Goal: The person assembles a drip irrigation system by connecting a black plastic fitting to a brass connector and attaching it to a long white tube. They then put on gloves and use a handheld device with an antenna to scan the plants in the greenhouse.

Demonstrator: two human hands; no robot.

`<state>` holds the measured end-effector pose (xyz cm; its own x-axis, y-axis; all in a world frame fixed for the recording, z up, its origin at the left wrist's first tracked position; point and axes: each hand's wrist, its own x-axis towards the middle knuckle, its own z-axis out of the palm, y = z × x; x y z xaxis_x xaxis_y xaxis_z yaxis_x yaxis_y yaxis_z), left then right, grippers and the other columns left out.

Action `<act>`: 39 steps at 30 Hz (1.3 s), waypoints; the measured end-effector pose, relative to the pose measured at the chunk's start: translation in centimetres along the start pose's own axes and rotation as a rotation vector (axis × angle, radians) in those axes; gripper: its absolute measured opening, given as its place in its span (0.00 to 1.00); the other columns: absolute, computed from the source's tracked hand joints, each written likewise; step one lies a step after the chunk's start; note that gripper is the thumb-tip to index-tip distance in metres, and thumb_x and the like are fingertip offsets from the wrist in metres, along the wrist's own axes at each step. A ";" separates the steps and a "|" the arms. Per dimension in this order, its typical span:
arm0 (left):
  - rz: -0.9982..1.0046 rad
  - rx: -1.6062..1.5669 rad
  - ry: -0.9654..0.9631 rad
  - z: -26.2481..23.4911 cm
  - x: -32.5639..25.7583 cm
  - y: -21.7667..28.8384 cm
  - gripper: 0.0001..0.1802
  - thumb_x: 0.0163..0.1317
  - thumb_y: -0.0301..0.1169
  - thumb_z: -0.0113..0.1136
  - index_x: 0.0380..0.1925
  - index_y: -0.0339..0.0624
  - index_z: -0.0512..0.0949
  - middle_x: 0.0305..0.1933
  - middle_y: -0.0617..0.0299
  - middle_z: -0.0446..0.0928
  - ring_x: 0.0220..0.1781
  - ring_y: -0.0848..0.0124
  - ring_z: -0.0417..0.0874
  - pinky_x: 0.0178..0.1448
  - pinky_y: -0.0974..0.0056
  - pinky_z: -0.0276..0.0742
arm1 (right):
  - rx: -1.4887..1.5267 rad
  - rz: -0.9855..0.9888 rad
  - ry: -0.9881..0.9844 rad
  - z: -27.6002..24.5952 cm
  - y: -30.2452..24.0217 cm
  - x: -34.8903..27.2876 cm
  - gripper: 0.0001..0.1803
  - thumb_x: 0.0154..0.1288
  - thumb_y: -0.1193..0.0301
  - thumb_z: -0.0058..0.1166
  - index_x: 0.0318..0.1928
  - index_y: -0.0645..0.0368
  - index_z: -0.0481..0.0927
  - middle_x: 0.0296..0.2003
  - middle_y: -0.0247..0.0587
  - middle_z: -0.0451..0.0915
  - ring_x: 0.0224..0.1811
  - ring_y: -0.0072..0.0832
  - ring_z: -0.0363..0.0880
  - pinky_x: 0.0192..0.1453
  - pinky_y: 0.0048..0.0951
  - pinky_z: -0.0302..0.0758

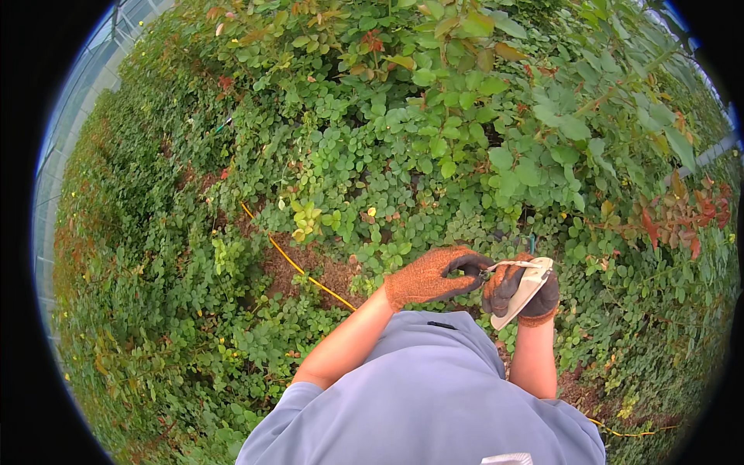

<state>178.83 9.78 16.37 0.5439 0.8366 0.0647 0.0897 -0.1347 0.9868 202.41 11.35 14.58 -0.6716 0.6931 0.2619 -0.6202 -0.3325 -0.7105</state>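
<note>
Both my hands wear orange gloves with dark grey palms and fingertips, held close together in front of my waist. My right hand (505,288) is closed around a flat, elongated cream-coloured object (527,293), held tilted; its exact kind is unclear. From the object's upper end a thin pale strip (511,264) runs left toward my other glove. There my left hand (436,276) has its thumb and fingers curved together in a pinch at the strip's end. A small dark bit shows at those fingertips, too small to name.
Dense leafy bushes (349,147) surround me, with taller leafy stems (573,116) reaching in at the upper right. A yellow hose (297,267) crosses brown ground (333,275) left of my hands. Greenhouse-like panels (85,70) stand at the far left.
</note>
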 end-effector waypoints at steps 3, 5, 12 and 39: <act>0.077 0.141 -0.032 1.3 1.2 -1.1 0.19 0.65 0.37 0.59 0.52 0.40 0.80 0.43 0.57 0.77 0.42 0.66 0.78 0.42 0.62 0.73 | 0.070 -0.017 0.011 0.5 0.5 -0.5 0.41 0.67 0.33 0.43 0.40 0.67 0.78 0.28 0.53 0.79 0.22 0.44 0.78 0.29 0.47 0.75; 0.026 0.100 -0.008 1.5 1.6 -0.9 0.17 0.66 0.36 0.60 0.51 0.40 0.80 0.44 0.57 0.77 0.42 0.66 0.78 0.43 0.63 0.73 | 0.076 -0.027 0.007 1.4 -0.1 -0.3 0.43 0.67 0.32 0.40 0.40 0.67 0.78 0.27 0.53 0.79 0.19 0.42 0.78 0.25 0.43 0.75; 0.025 0.051 0.157 0.6 1.3 0.2 0.12 0.66 0.31 0.60 0.45 0.36 0.81 0.42 0.53 0.80 0.44 0.59 0.80 0.48 0.59 0.75 | -0.552 0.279 0.599 0.5 -1.4 -4.5 0.33 0.67 0.44 0.55 0.54 0.63 0.77 0.44 0.47 0.83 0.42 0.35 0.85 0.47 0.41 0.83; -0.251 -0.059 0.452 3.0 -3.5 2.2 0.17 0.71 0.41 0.59 0.47 0.38 0.81 0.44 0.59 0.81 0.45 0.72 0.79 0.50 0.65 0.75 | -0.470 0.612 0.364 0.8 6.3 -2.9 0.22 0.64 0.65 0.61 0.55 0.62 0.79 0.44 0.39 0.82 0.45 0.28 0.80 0.52 0.32 0.76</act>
<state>179.65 4.98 17.92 0.0958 0.9868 -0.1308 0.1166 0.1194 0.9860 200.13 6.74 9.90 -0.6113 0.6671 -0.4257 0.0964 -0.4711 -0.8768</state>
